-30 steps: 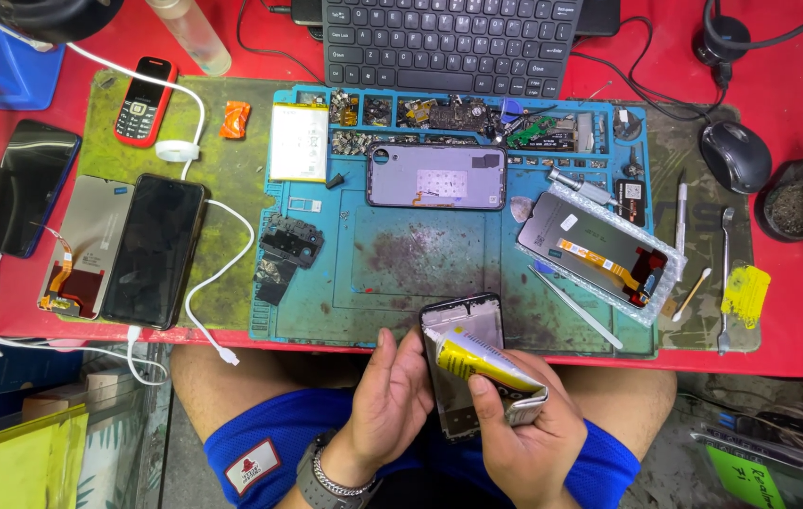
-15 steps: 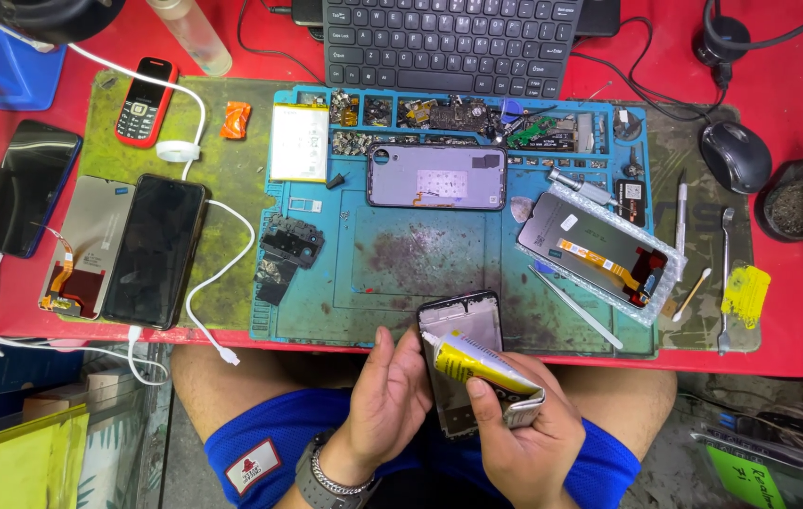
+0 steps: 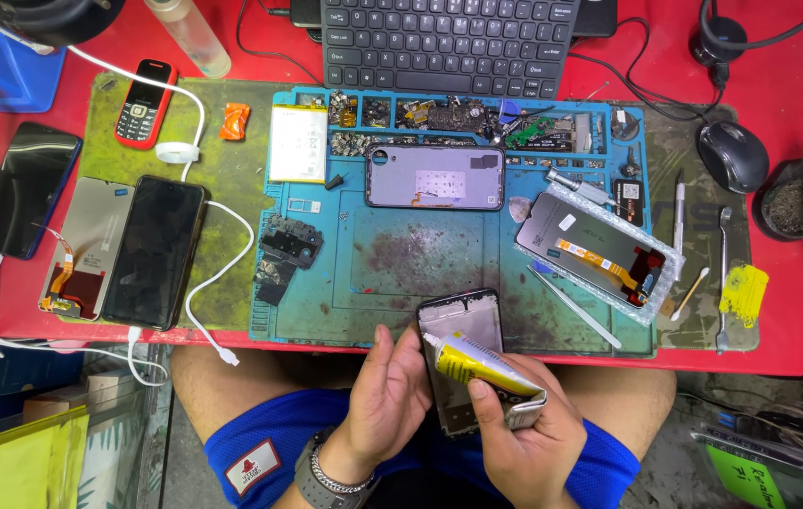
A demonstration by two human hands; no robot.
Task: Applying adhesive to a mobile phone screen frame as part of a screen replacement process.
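My left hand [image 3: 385,401] grips the left edge of a black phone frame [image 3: 463,325], holding it upright over my lap at the table's near edge. My right hand [image 3: 526,435] squeezes a yellow glue tube [image 3: 477,368] with a rolled metal end; its white nozzle touches the frame's left side near the top. Both hands are in front of the blue repair mat [image 3: 401,273].
On the mat lie a grey phone back housing [image 3: 434,176], a white battery [image 3: 298,143], a replacement screen on bubble wrap [image 3: 595,250], small parts and tweezers [image 3: 573,306]. Phones [image 3: 155,250] and white cables sit left. Keyboard [image 3: 449,38] and mouse [image 3: 733,155] sit behind.
The tube's nozzle has crept slightly along the frame's left edge; the hands and frame otherwise stay in place.
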